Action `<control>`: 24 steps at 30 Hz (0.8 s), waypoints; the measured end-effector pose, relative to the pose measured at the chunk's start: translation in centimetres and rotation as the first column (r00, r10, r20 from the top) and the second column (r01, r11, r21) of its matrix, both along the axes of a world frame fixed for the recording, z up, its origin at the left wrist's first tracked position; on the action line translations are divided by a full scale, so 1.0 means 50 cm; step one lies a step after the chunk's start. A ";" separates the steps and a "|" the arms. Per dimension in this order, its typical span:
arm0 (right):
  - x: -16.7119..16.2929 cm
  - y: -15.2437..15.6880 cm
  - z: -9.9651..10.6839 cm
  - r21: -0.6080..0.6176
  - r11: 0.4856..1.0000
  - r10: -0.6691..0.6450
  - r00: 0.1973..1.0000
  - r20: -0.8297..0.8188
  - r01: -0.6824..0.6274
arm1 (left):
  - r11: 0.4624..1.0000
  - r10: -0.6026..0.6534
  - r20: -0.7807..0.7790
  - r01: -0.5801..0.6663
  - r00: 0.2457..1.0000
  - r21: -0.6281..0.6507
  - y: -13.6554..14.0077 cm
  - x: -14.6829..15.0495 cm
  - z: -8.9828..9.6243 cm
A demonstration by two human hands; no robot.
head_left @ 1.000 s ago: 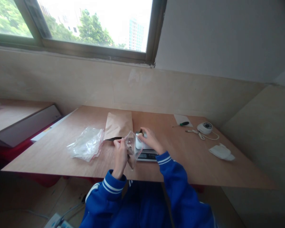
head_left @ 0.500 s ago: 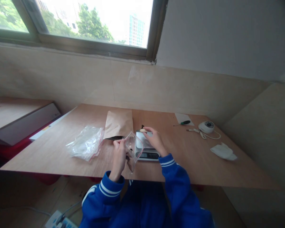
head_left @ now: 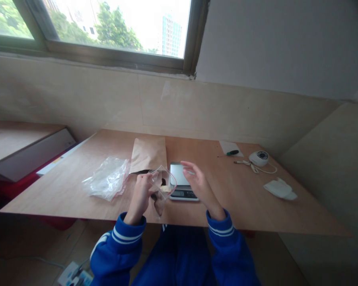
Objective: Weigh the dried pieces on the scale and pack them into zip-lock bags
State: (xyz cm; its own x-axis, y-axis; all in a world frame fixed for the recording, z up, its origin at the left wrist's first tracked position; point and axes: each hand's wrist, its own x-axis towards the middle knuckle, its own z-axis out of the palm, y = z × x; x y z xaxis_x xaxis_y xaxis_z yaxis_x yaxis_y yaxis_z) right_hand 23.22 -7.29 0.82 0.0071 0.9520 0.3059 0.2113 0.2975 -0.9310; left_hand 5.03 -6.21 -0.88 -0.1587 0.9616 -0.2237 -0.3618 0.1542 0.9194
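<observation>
Pinched in my left hand (head_left: 141, 194) is the edge of a clear zip bag (head_left: 167, 184) with a red seal line, its mouth spread apart. Inside it lie a pale piece (head_left: 166, 188) and several dark brown pieces, too small to name. My right hand (head_left: 197, 180) is held over the right side of a small digital scale (head_left: 178, 171), fingers apart and holding nothing. The scale's plate is bare, and its dark display faces me; I cannot read the figures.
Left of the hands lies a pile of clear zip bags (head_left: 107, 178). A brown paper pouch (head_left: 149, 154) lies behind my left hand. Toward the right are a green-handled screwdriver (head_left: 233, 152) on white paper, a white dome camera (head_left: 259, 158) with its cable, and a crumpled white tissue (head_left: 280, 189).
The pale piece that my right hand held over the scale is now in the bag. My right hand has let go and its fingers are spread. My left hand and the bag shifted slightly left.
</observation>
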 end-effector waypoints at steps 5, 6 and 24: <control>-0.012 -0.019 -0.026 -0.045 0.997 0.063 0.995 -0.077 -0.066 | 0.943 -0.299 0.178 0.318 0.938 -0.095 -0.002 -0.031 0.021; -0.016 -0.022 -0.026 -0.051 0.995 0.077 0.993 -0.090 -0.082 | 0.913 -0.364 0.228 0.394 0.903 -0.102 -0.003 -0.034 0.029; -0.092 -0.054 -0.037 -0.111 0.919 -0.379 0.769 -0.514 0.378 | 0.858 -0.489 0.337 0.514 0.805 0.018 -0.091 -0.045 0.051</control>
